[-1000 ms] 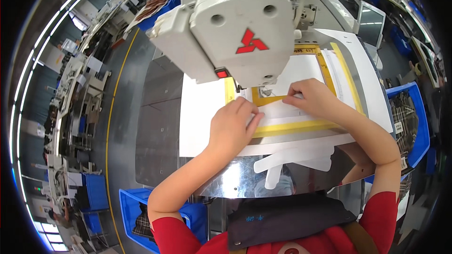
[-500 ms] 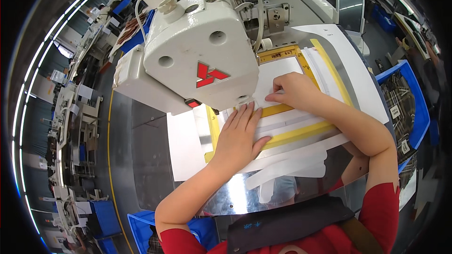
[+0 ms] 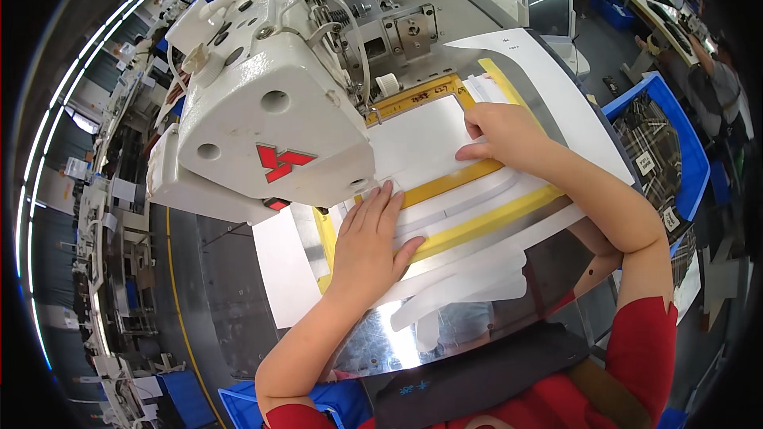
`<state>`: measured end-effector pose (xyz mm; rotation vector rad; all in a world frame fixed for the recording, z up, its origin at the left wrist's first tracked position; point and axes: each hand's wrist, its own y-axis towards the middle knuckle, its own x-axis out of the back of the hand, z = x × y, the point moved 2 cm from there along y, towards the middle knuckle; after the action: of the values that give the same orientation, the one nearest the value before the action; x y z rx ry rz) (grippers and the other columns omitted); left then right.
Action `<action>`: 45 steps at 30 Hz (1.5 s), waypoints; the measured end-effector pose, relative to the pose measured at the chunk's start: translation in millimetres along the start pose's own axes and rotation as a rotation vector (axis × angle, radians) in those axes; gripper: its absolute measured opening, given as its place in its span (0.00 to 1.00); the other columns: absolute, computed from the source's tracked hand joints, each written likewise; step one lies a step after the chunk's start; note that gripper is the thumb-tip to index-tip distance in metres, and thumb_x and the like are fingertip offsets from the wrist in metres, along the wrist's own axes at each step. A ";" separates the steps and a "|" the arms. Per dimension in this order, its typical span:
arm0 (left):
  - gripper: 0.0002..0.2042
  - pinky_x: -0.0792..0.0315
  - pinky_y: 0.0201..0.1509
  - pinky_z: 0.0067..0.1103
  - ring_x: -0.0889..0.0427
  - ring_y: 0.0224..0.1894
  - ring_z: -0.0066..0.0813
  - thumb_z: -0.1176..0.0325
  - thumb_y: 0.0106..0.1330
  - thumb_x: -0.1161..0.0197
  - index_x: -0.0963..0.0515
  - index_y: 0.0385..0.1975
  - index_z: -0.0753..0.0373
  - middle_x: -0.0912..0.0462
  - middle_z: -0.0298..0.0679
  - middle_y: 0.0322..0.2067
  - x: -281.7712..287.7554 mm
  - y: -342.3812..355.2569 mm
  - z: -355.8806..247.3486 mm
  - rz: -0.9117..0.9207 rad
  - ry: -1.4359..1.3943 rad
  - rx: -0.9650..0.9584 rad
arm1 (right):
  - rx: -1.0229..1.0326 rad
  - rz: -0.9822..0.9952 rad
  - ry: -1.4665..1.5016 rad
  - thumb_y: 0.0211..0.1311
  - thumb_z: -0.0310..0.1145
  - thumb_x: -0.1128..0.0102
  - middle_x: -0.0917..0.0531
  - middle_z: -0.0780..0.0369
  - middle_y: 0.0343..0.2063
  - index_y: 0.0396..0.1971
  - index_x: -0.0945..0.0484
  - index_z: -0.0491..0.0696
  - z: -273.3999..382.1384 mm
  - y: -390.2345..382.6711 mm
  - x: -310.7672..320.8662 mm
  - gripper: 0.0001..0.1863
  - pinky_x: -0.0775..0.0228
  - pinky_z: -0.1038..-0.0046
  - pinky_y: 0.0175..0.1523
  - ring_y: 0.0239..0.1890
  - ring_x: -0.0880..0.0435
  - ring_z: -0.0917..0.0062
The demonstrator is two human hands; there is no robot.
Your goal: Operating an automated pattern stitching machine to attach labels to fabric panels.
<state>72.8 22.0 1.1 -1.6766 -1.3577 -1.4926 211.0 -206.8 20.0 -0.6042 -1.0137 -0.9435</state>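
Observation:
A flat clamp plate edged with yellow strips lies on white sheets under the large white sewing machine head. Inside its ochre inner frame a smooth white piece shows. My left hand rests flat near the plate's left end, fingers spread and their tips close to the machine head's lower edge. Over the right side of the frame, my right hand has its fingers curled in toward the thumb. Anything between those fingers is hidden.
Torn white backing strips lie on the shiny metal table near me. At the right stands a blue bin with plaid fabric pieces. Another blue bin is at lower left. A monitor stands far right.
My view has shifted, so the machine and plate sit farther left in the picture. My right hand has moved rightward across the white piece, away from my left hand, which stays flat.

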 end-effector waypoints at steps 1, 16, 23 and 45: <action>0.31 0.43 0.68 0.38 0.36 0.65 0.49 0.57 0.59 0.36 0.33 0.59 0.67 0.34 0.51 0.63 -0.3 -0.4 0.2 0.000 0.004 0.002 | 0.004 -0.001 0.003 0.47 0.51 0.28 0.21 0.58 0.26 0.29 0.23 0.46 -0.1 1.2 1.5 0.23 0.32 0.67 0.39 0.33 0.22 0.65; 0.28 0.38 0.63 0.36 0.28 0.56 0.48 0.53 0.60 0.37 0.29 0.55 0.66 0.28 0.49 0.56 -4.5 -0.1 -5.3 -0.111 0.066 -0.061 | 0.412 -0.190 0.167 0.53 0.29 0.39 0.21 0.59 0.30 0.34 0.21 0.46 46.2 63.9 -44.1 0.08 0.28 0.66 0.42 0.35 0.21 0.66; 0.27 0.38 0.62 0.35 0.28 0.55 0.44 0.57 0.58 0.35 0.29 0.56 0.63 0.29 0.44 0.57 1.2 -4.1 -2.3 -0.150 0.089 -0.039 | 0.362 -0.307 0.254 0.55 0.24 0.43 0.21 0.59 0.32 0.31 0.23 0.43 -4.9 6.0 4.9 0.04 0.31 0.67 0.47 0.38 0.22 0.66; 0.07 0.30 0.37 0.24 0.21 0.34 0.31 0.67 0.62 0.38 0.22 0.37 0.61 0.19 0.38 0.34 141.2 -94.6 -10.2 -0.831 0.025 -0.060 | 0.625 -0.357 -0.007 0.59 0.33 0.51 0.23 0.54 0.33 0.29 0.25 0.44 -18.5 -25.3 -2.0 0.09 0.47 0.56 0.68 0.48 0.25 0.60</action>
<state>-31.6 95.5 113.8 -1.1420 -2.1597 -1.9732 196.5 -232.9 10.4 0.1000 -1.3688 -0.8638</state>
